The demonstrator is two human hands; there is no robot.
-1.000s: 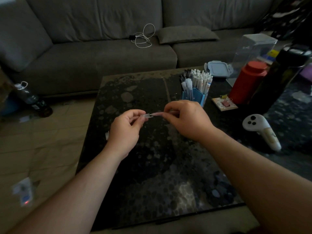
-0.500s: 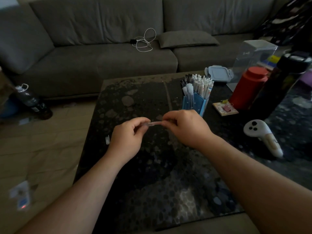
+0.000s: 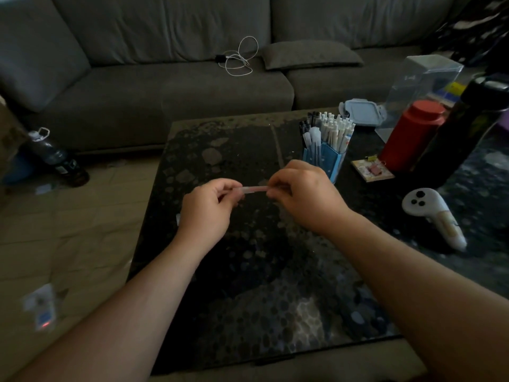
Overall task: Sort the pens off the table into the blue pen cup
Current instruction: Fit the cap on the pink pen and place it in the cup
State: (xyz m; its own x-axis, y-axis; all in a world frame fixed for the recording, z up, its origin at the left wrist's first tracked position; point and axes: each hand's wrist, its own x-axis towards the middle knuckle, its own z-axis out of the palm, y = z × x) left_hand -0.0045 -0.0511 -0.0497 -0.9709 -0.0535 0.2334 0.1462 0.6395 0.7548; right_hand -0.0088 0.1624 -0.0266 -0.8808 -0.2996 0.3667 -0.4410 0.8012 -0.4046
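A pale pink pen (image 3: 254,189) is held level above the dark table (image 3: 248,299), between both hands. My left hand (image 3: 206,213) pinches its left end, where a clear cap sits. My right hand (image 3: 305,197) grips its right end with curled fingers, which hide most of the barrel. The blue pen cup (image 3: 325,157) stands just behind my right hand, packed with several white and dark pens (image 3: 333,128).
Right of the cup are a red canister (image 3: 413,133), a dark bottle (image 3: 462,128), a clear box (image 3: 421,78), a grey lid (image 3: 360,111), a small card with clips (image 3: 371,169) and a white controller (image 3: 429,213). A grey sofa (image 3: 165,86) with a white cable (image 3: 238,57) is behind.
The clear cap in my left hand has closed onto the pen's tip; the gap between cap and barrel is gone. Both hands stay at the same spot over the table.
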